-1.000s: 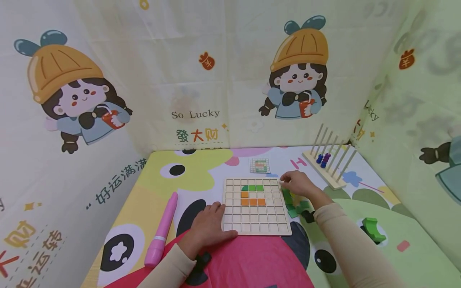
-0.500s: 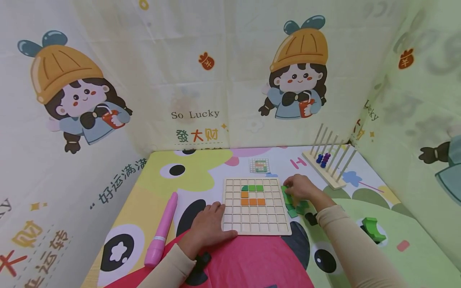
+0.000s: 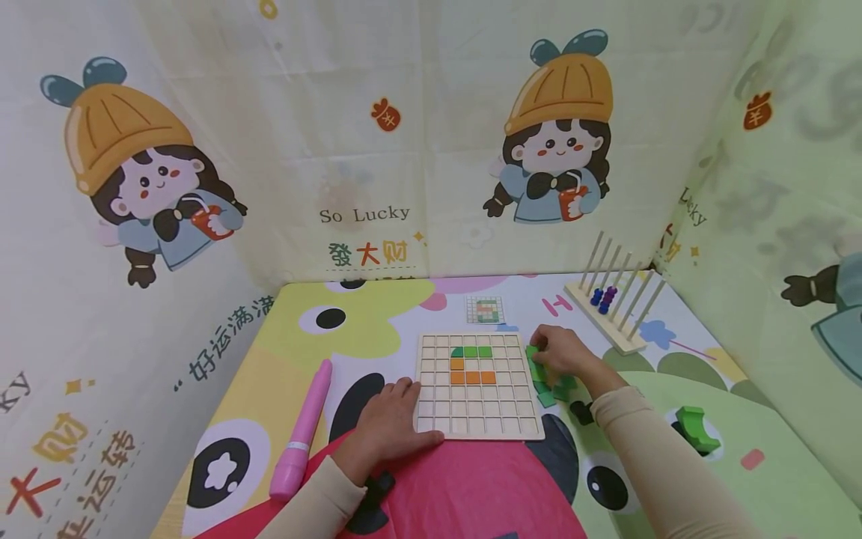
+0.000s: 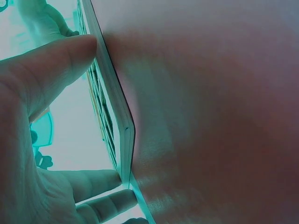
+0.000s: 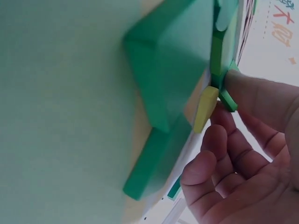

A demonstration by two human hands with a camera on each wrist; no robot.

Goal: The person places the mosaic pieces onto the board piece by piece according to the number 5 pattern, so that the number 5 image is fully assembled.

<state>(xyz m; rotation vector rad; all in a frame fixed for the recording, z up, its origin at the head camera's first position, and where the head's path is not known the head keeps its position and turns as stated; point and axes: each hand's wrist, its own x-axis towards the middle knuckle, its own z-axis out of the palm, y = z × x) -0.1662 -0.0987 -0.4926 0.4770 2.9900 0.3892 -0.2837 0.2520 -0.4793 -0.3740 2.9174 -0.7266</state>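
Note:
A wooden grid board (image 3: pixel 481 412) lies mid-table, with green tiles (image 3: pixel 478 352) and orange tiles (image 3: pixel 474 378) set in some squares. My left hand (image 3: pixel 390 423) rests at its lower left corner, thumb along the front edge and fingers along the left side. In the left wrist view the thumb (image 4: pixel 60 58) and straight fingers touch the board's rim (image 4: pixel 119 107). My right hand (image 3: pixel 562 350) is at a pile of green pieces (image 3: pixel 544 385) right of the board. In the right wrist view its thumb and forefinger pinch a small green tile (image 5: pixel 228 100), beside a yellow piece (image 5: pixel 205 109).
A small pattern card (image 3: pixel 485 309) lies behind the board. At the back right stands a wooden peg rack (image 3: pixel 622 337) with blue and purple beads (image 3: pixel 606 299). A pink stick-like object (image 3: pixel 303 434) lies at left, a green curved block (image 3: pixel 698 430) at right.
My right hand has moved from beside the board's upper right corner slightly down and right onto the green pieces. My left hand has stayed in place on the board.

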